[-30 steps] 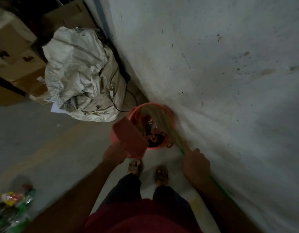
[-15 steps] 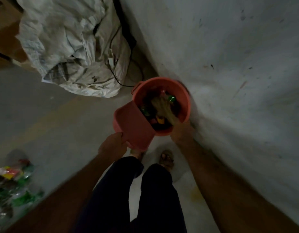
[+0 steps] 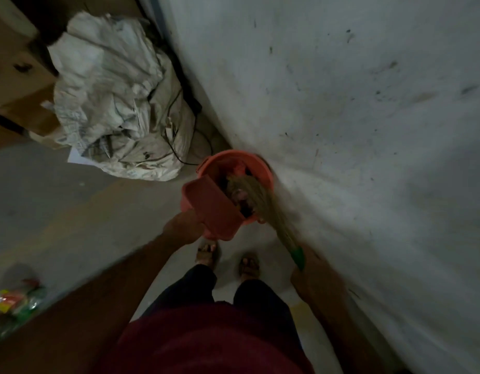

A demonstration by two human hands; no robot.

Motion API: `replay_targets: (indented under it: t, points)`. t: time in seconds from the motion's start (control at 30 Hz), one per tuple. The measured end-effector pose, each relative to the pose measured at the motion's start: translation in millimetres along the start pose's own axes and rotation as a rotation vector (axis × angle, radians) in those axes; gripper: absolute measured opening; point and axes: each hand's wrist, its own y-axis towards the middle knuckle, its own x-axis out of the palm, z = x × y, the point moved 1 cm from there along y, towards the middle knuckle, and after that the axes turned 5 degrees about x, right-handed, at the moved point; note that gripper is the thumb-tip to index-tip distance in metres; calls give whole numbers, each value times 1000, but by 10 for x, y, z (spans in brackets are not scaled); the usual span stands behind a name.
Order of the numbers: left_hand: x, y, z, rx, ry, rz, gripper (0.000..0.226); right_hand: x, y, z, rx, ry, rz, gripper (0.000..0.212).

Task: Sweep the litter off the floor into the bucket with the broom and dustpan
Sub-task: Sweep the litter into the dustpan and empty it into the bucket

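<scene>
Tilting off my left grip, which clasps its handle, the dustpan overhangs the bucket. My right grip clenches the broom; the wall crowds beside it, crumpled sacks lie beyond the bucket.

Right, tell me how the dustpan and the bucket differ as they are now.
The dustpan is flat and boxy; the bucket is round and deep. The dustpan is tipped up over the rim, held by the left hand; the bucket stands upright on the floor against the wall, unheld. The bucket holds litter, with the broom bristles inside it; the dustpan shows only its underside. Both are reddish-orange plastic.
</scene>
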Motion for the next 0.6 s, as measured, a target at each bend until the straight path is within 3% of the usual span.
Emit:
replay_targets:
  t: [0.2, 0.4, 0.6]
  points:
    - [149, -432, 214, -34, 56, 71, 41, -109, -223, 407, -28, 34, 37, 39]
    - [476, -998, 432, -128, -98, 217, 47, -232, -172, 688, -157, -32, 66, 43]
    - [655, -1553, 352, -157, -176, 388, 45, -285, -165, 525, -296, -105, -71, 41]
